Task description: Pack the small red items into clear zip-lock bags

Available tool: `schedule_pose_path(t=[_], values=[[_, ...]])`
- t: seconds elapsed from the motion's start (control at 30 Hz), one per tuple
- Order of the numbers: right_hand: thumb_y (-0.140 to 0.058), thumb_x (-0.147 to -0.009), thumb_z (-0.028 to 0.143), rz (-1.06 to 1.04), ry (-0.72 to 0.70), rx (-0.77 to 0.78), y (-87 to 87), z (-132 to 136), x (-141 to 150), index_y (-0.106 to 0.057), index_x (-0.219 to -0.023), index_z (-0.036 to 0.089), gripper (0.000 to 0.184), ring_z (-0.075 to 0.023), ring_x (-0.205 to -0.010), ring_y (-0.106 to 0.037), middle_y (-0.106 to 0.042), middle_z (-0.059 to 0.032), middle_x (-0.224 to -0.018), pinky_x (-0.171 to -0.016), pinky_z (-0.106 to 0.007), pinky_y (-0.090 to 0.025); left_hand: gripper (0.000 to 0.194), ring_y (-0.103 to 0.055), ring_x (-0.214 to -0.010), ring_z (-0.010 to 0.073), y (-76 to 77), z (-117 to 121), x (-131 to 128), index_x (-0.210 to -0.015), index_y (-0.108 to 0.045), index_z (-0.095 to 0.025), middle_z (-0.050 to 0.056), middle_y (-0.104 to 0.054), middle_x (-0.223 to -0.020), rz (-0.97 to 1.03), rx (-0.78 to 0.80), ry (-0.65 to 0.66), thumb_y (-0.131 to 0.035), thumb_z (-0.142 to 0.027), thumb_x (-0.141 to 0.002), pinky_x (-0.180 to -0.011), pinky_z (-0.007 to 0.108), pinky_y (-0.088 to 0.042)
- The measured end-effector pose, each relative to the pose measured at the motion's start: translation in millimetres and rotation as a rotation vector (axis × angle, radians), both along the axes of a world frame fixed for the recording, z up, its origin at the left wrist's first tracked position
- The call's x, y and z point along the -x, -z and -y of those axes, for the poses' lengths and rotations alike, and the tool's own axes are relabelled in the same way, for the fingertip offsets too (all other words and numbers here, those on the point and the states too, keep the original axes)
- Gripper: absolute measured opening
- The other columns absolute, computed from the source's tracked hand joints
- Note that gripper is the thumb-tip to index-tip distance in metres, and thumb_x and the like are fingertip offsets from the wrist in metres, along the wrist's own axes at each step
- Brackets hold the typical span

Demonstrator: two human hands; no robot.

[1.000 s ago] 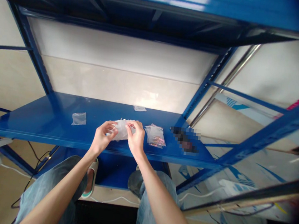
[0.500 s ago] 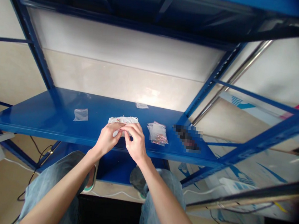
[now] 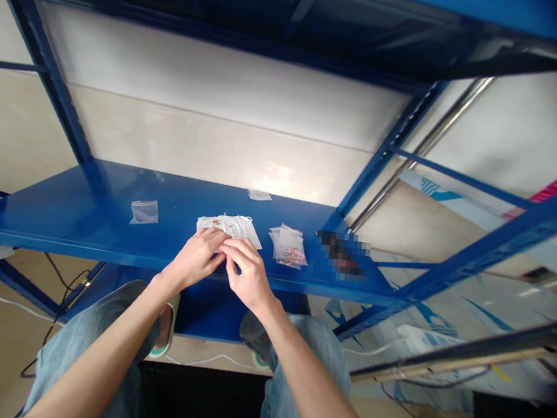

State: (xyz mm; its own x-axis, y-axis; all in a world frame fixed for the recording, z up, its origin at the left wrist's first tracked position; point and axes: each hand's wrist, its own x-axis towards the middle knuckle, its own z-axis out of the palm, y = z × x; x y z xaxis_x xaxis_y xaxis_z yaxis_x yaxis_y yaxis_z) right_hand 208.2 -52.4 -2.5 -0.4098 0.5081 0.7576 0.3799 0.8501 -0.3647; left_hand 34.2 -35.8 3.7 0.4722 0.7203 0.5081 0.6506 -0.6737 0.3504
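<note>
My left hand (image 3: 200,254) and my right hand (image 3: 247,271) meet at the fingertips above the front edge of the blue shelf (image 3: 100,222). Both are closed in a pinch, and whatever lies between the fingers is too small or hidden to make out. Just behind them a white cloth or pouch (image 3: 243,228) lies on the shelf, with small reddish bits on it; my fingers cover its near left part. To the right, clear plastic bags (image 3: 288,245) holding small pinkish and golden pieces lie stacked.
A clear plastic bag (image 3: 145,212) lies on the left, and another small bag (image 3: 260,195) near the back. At the right end is a dark, pixelated object (image 3: 341,253). Blue uprights (image 3: 391,148) flank the shelf, and an upper shelf (image 3: 259,25) hangs overhead.
My hands have shifted slightly left and lower, with fingertips still together, uncovering more of the white cloth or pouch. The whole view has moved a little. The bags look unmoved on the shelf.
</note>
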Motion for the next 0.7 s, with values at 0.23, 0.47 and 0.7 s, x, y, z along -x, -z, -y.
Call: schedule_pose_path(t=[0.23,0.47,0.7], values=[[-0.047,-0.087,0.0,0.036,0.006,0.003,1.8,2,0,-0.069,-0.11,0.023,0.039,-0.0236,-0.111,-0.064,-0.07,-0.008,-0.111,-0.1,-0.043,-0.054,0.025,-0.062,-0.106,0.0282,-3.1,1,0,-0.109,-0.063,-0.02,0.01,-0.071,-0.107,0.03,-0.047,0.045,-0.053,-0.014,-0.088,-0.095,0.042,-0.046],[-0.049,-0.077,-0.003,0.317,0.002,0.124,14.6,3,4,-0.069,-0.107,0.013,0.039,-0.0263,-0.1,-0.069,-0.073,-0.014,-0.104,-0.089,-0.038,-0.057,0.022,-0.062,-0.098,0.0274,2.4,7,-12,-0.101,-0.063,-0.018,0.011,-0.069,-0.098,-0.129,-0.103,0.066,-0.054,-0.008,-0.083,-0.091,0.041,-0.047],[-0.055,-0.075,-0.002,0.348,-0.001,0.025,12.0,2,4,-0.072,-0.104,0.013,0.037,-0.0279,-0.109,-0.066,-0.074,-0.0149,-0.109,-0.099,-0.043,-0.053,0.021,-0.061,-0.098,0.0268,-8.6,14,-17,-0.107,-0.061,-0.019,0.01,-0.067,-0.1,-0.206,-0.133,0.08,-0.056,-0.014,-0.088,-0.091,0.04,-0.046]])
